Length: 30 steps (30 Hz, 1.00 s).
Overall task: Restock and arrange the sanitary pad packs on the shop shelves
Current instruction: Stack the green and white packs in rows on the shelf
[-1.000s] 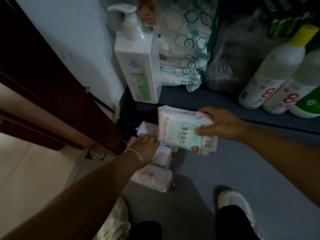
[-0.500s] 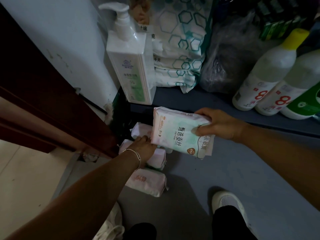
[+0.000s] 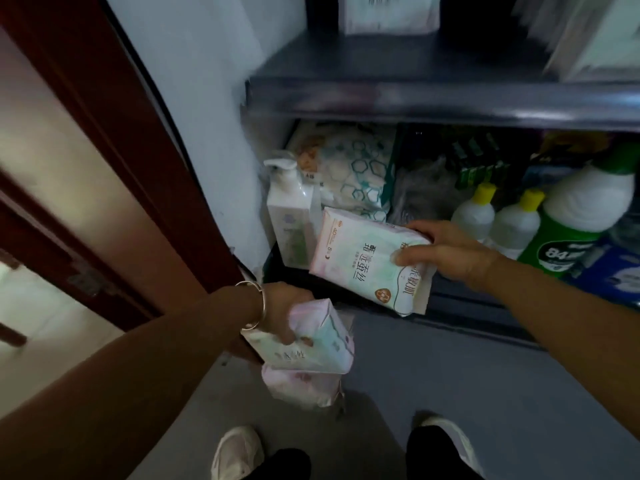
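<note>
Below the dark shelf (image 3: 433, 98), right hand (image 3: 446, 252) is pinching one pad pack (image 3: 370, 261) and left hand (image 3: 287, 317) is gripping another pack (image 3: 311, 344), likely gathered for restocking.

I see a green-and-white pad pack (image 3: 372, 263) held tilted before the low shelf, a second, blurred pastel pack (image 3: 311, 344) held lower left, and a pink pack (image 3: 301, 386) on the floor just beneath it

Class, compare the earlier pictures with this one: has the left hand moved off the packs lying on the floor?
Yes. The left hand has lifted one pad pack up off the pile, above the floor pack.
</note>
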Each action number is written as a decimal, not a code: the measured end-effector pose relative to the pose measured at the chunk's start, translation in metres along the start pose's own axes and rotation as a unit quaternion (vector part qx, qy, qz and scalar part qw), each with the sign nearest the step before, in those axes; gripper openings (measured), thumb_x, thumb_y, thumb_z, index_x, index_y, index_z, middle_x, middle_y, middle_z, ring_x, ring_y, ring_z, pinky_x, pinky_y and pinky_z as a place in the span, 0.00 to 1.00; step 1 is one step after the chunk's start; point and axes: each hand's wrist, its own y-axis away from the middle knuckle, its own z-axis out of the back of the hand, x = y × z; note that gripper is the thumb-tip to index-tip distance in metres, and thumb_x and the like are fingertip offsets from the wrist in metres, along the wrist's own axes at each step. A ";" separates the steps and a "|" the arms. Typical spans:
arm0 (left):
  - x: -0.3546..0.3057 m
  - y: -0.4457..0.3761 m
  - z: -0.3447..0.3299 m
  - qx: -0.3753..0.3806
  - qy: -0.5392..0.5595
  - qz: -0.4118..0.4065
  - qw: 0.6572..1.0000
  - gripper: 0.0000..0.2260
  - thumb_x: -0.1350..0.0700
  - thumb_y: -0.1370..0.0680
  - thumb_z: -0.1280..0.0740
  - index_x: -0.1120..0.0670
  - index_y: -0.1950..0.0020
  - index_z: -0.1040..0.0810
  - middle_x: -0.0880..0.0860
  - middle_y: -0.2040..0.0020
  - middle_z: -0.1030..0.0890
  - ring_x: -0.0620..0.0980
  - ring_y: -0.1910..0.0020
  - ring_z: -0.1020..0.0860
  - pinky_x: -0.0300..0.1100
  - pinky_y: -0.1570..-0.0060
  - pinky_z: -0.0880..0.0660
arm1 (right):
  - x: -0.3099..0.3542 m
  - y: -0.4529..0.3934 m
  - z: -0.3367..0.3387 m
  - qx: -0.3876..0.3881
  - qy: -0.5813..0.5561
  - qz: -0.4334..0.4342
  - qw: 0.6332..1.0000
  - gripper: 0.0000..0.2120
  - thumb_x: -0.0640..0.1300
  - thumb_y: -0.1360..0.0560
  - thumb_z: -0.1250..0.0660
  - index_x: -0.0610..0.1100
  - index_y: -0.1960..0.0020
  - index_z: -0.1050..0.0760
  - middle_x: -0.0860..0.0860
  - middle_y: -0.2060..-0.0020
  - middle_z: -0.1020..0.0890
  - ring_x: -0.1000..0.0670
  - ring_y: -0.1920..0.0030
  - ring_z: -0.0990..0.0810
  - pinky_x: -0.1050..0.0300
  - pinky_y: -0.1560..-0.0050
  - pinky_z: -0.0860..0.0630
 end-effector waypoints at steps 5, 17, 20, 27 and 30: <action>-0.013 0.064 0.059 -0.039 0.160 0.002 0.986 0.17 0.55 0.34 0.24 0.46 0.49 0.26 0.48 0.47 0.21 0.48 0.50 0.23 0.41 0.49 0.24 | 0.064 0.037 0.028 -0.092 0.005 0.054 0.994 0.15 0.37 0.31 0.27 0.42 0.46 0.23 0.47 0.55 0.17 0.48 0.55 0.18 0.53 0.53 0.21; -0.047 0.140 0.177 -0.200 0.462 -0.095 0.859 0.23 0.58 0.37 0.29 0.58 0.42 0.24 0.55 0.46 0.18 0.54 0.48 0.19 0.49 0.42 0.24 | 0.167 0.065 0.073 -0.243 -0.046 0.146 0.958 0.14 0.37 0.30 0.28 0.43 0.45 0.26 0.50 0.58 0.19 0.52 0.60 0.20 0.61 0.66 0.26; -0.045 0.131 0.192 -0.229 0.523 -0.104 0.814 0.26 0.55 0.42 0.26 0.58 0.45 0.23 0.59 0.47 0.18 0.58 0.49 0.19 0.55 0.41 0.25 | 0.177 0.051 0.081 -0.278 -0.075 0.148 0.946 0.15 0.37 0.30 0.28 0.43 0.45 0.26 0.46 0.53 0.19 0.47 0.57 0.19 0.56 0.60 0.23; -0.037 0.103 0.224 -0.295 0.696 -0.109 0.646 0.12 0.57 0.23 0.39 0.61 0.42 0.23 0.64 0.47 0.19 0.61 0.53 0.20 0.52 0.51 0.23 | 0.195 0.019 0.097 -0.315 -0.112 0.148 0.931 0.14 0.39 0.29 0.28 0.43 0.44 0.26 0.47 0.53 0.19 0.51 0.58 0.20 0.58 0.63 0.24; -0.026 0.086 0.240 -0.329 0.735 -0.093 0.585 0.14 0.54 0.24 0.37 0.60 0.42 0.22 0.62 0.48 0.18 0.61 0.52 0.20 0.52 0.51 0.23 | 0.199 0.004 0.099 -0.318 -0.112 0.154 0.929 0.16 0.40 0.29 0.28 0.43 0.43 0.27 0.47 0.51 0.19 0.50 0.56 0.20 0.56 0.60 0.23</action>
